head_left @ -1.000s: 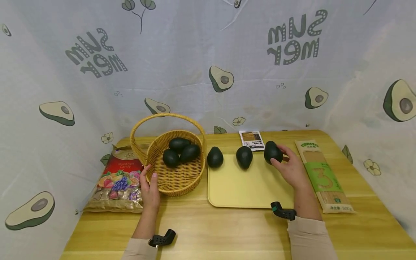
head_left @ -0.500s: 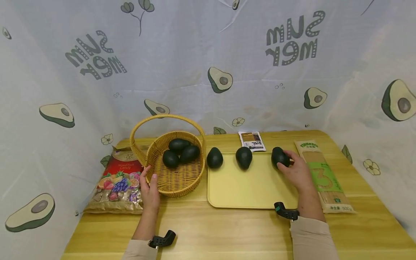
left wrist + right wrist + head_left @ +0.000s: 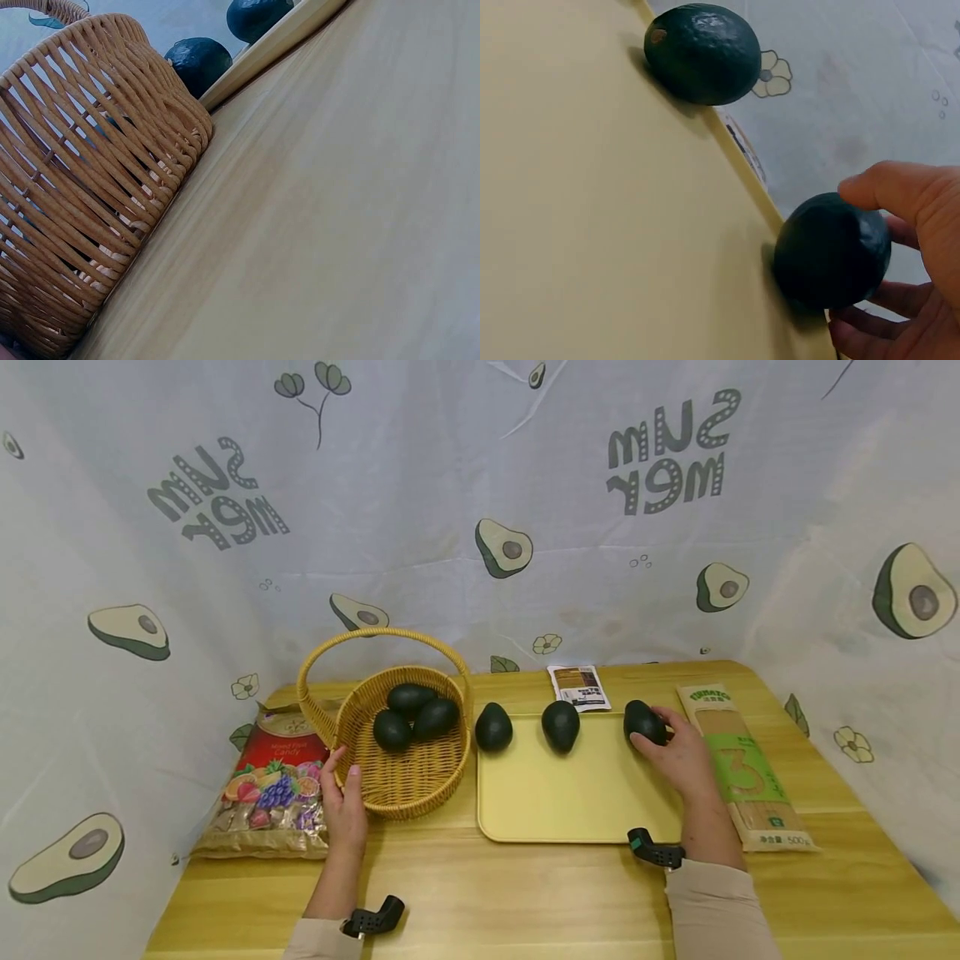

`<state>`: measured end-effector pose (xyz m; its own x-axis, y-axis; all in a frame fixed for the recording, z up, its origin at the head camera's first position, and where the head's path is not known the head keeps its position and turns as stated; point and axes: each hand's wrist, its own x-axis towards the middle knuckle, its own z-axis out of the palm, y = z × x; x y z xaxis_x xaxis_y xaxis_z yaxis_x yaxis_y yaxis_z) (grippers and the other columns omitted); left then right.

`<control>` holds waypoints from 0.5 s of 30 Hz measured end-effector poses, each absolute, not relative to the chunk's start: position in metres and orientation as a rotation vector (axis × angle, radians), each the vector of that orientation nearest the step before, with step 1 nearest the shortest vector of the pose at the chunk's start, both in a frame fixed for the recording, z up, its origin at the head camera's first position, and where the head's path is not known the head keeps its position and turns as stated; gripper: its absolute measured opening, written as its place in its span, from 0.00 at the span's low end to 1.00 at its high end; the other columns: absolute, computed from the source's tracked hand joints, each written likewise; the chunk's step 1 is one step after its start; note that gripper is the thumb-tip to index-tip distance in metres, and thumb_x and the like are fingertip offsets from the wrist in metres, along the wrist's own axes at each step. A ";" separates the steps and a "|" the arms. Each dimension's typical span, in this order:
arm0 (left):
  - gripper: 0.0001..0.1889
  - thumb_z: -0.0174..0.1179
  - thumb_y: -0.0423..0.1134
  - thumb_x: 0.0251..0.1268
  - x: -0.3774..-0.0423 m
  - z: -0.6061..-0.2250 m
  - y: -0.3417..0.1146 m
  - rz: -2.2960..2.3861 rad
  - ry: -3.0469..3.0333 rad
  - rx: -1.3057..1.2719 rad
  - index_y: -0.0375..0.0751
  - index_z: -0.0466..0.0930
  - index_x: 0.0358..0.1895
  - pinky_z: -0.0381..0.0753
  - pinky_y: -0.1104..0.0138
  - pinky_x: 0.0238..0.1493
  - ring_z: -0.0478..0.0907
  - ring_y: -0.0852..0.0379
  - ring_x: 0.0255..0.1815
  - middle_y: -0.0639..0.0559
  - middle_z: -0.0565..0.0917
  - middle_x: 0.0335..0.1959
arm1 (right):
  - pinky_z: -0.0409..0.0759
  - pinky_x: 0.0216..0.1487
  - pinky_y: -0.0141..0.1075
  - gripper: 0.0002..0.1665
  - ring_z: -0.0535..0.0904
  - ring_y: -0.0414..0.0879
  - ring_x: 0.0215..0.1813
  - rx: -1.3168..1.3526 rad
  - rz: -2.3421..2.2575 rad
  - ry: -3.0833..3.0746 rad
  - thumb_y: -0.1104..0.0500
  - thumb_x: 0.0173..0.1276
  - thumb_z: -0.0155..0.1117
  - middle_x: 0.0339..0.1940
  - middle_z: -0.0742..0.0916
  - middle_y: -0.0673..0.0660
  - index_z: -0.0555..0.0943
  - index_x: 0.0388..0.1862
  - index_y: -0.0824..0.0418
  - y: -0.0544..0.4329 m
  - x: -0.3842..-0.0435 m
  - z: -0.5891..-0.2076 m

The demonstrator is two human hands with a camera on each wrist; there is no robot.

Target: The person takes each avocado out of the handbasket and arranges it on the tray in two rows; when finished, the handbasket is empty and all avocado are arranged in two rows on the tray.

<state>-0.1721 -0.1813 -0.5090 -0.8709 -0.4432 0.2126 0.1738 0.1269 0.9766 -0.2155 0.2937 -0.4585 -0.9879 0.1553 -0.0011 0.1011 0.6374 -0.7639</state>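
Observation:
My left hand (image 3: 347,814) holds the near left side of a yellow wicker basket (image 3: 408,787), its thumb at the rim; the left wrist view shows mostly the basket's woven wall (image 3: 97,172). Several dark green avocados (image 3: 437,720) lie inside. With curled thumb and fingers, my right hand (image 3: 681,756) grips another avocado (image 3: 832,251) at the far right of a pale yellow tray (image 3: 570,802). Farther left along the tray's back edge sit a middle avocado (image 3: 560,727) and a left one (image 3: 493,727). My right palm is partly out of the right wrist view.
A bag of mixed fruit candy (image 3: 270,785) lies left of the basket. Right of the tray is a noodle pack (image 3: 750,768). Behind the tray lies a small white-and-brown packet (image 3: 579,687). A printed cloth (image 3: 420,502) hangs behind the wooden table (image 3: 480,893).
My right hand has shifted right with its avocado, widening the gap from the middle one, then stayed nearly in place. My left hand keeps its place at the basket.

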 end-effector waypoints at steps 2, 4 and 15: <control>0.23 0.49 0.40 0.80 -0.172 -0.509 -0.181 -1.797 -1.952 0.257 0.42 0.65 0.74 0.49 0.40 0.78 0.52 0.41 0.81 0.42 0.60 0.80 | 0.69 0.66 0.66 0.45 0.67 0.74 0.70 -0.233 1.303 -2.766 0.49 0.74 0.65 0.75 0.67 0.76 0.58 0.80 0.67 0.292 -0.217 -0.460; 0.23 0.49 0.41 0.81 -0.171 -0.510 -0.181 -1.799 -1.952 0.259 0.42 0.65 0.74 0.49 0.40 0.78 0.52 0.41 0.81 0.42 0.60 0.80 | 0.67 0.68 0.66 0.46 0.66 0.74 0.72 -0.254 1.317 -2.751 0.50 0.74 0.65 0.75 0.67 0.76 0.58 0.80 0.67 0.291 -0.219 -0.463; 0.23 0.48 0.42 0.81 -0.171 -0.510 -0.181 -1.800 -1.974 0.276 0.43 0.64 0.74 0.51 0.39 0.77 0.53 0.39 0.81 0.43 0.59 0.81 | 0.66 0.67 0.68 0.48 0.63 0.77 0.73 -0.302 1.309 -2.764 0.46 0.75 0.62 0.78 0.61 0.78 0.53 0.83 0.63 0.294 -0.219 -0.463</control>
